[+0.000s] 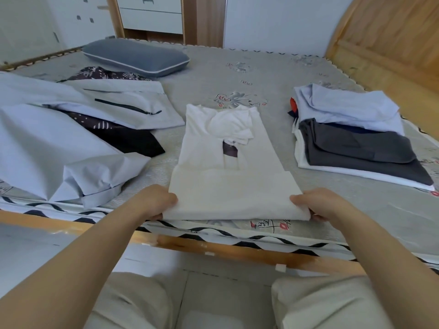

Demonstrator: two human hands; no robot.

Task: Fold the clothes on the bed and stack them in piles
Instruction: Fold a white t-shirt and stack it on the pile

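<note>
White T-shirt (228,162) lies mid-bed, near edge doubled over; my left hand (158,201) and right hand (316,204) pinch its near corners (fingers curled round cloth). Folded pile (356,138) right, unfolded clothes (71,129) left.

Home bedroom: wooden-frame bed (237,251) w/ printed mat, grey pillow (136,57), wood headboard (389,36) at right, white drawer unit (150,14) at back, clothes piled on bed.
</note>
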